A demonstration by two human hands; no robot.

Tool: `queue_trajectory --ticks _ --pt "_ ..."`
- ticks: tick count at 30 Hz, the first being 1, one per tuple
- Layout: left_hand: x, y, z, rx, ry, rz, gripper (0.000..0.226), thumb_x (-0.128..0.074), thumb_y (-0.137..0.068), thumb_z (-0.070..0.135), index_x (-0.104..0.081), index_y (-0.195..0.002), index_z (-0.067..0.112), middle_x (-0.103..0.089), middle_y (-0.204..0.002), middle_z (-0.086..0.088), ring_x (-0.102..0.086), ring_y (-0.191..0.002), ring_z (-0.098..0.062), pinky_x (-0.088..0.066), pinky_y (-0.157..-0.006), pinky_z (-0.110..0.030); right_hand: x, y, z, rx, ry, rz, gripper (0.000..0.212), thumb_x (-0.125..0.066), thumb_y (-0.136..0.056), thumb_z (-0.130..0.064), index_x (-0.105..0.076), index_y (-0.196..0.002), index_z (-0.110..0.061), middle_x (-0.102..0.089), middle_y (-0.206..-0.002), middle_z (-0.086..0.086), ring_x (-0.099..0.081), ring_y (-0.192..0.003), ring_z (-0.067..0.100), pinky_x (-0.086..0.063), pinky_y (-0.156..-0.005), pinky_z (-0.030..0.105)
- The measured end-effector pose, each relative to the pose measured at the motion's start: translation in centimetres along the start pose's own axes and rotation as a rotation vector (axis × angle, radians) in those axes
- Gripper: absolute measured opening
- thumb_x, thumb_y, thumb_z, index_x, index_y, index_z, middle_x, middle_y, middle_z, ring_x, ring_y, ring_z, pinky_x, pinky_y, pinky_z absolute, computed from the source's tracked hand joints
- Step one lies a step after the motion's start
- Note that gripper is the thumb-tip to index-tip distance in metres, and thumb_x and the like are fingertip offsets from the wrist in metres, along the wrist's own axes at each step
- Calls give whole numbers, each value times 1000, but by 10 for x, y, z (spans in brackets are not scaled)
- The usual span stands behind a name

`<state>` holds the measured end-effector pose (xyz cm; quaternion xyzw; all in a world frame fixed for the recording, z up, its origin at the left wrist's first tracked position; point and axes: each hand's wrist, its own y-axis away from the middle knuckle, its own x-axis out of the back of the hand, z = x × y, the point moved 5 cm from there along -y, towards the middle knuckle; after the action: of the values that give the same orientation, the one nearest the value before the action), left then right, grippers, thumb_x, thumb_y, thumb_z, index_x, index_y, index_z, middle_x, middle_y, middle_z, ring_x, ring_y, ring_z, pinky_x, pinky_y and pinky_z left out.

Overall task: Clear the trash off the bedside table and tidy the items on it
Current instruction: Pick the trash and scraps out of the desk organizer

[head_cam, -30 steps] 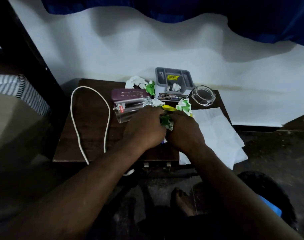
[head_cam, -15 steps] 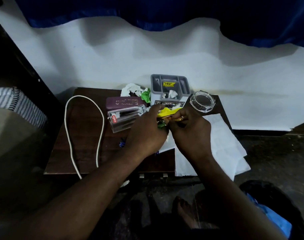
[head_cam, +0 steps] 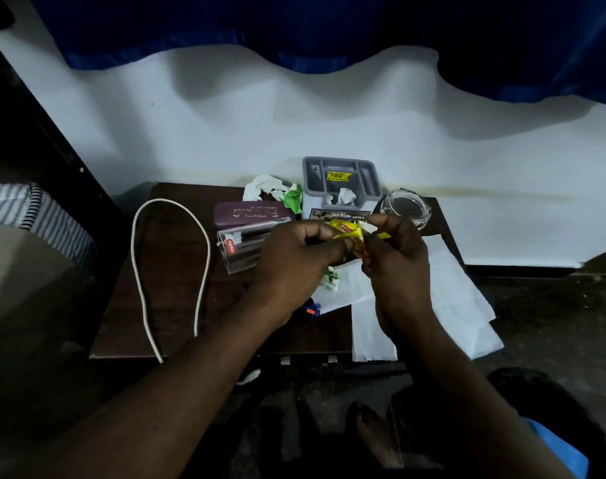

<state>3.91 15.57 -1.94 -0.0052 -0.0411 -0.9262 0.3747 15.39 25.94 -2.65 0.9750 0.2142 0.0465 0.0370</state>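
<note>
Your left hand point(head_cam: 294, 261) and right hand point(head_cam: 398, 261) both grip the yellow wrapper point(head_cam: 346, 230) above the tabletop point(head_cam: 177, 271).

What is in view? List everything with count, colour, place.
table: 1, dark brown, against wall
cable: 1, white, looped on table's left
case: 1, maroon, mid-table
clear box: 1, transparent, before case
tray: 1, grey, at wall
glass dish: 1, clear, right rear corner
paper sheets: several, white, overhanging table's right
crumpled papers: 3, white-green, behind case, in tray, beside sheets
yellow wrapper: 1, yellow, between both hands
left hand: 1, pinches wrapper
right hand: 1, pinches wrapper
</note>
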Motion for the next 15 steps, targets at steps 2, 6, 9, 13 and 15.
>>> queue_trajectory --ticks 2,6,9,13,15 --pt "2 -2 -2 -1 -9 45 6 -81 -86 15 -79 -83 11 -77 -80 -11 -73 -84 -37 -60 -82 -56 -6 3 4 -42 13 -28 22 -59 -83 -29 -72 -101 -28 -72 -95 5 -65 -82 18 -48 -73 35" --pt "7 -2 -5 -13 -117 121 21 -84 -80 9 -66 -77 19 -71 -76 -1 -67 -70 -16 -56 -69 -36 -23 10 10 -244 -72 -132 34 -55 -105 -42 -75 -102 -15 -78 -106 9 -73 -99 23 -57 -75 32" --pt "5 0 -1 -83 -267 125 25 -74 -80 2 -59 -79 22 -70 -77 3 -65 -71 -11 -49 -64 -31 -35 13 13 -312 -123 -250 58 -54 -99 -63 -74 -113 -11 -76 -113 16 -75 -105 27 -63 -87 41" --pt "5 -10 2 -189 -498 77 25 -73 -80 5 -56 -81 23 -66 -75 3 -62 -70 -15 -47 -63 -37 -33 8 4 -236 -80 -202 32 -63 -102 -41 -77 -94 -13 -74 -95 23 -68 -82 25 -57 -76 40" --pt "10 -23 3 -242 -588 34 29 -79 -76 10 -57 -81 29 -66 -78 8 -61 -78 -16 -50 -67 -37 -28 2 0 -158 6 -186 21 -68 -99 -34 -76 -84 -20 -75 -85 10 -67 -78 19 -50 -65 34"
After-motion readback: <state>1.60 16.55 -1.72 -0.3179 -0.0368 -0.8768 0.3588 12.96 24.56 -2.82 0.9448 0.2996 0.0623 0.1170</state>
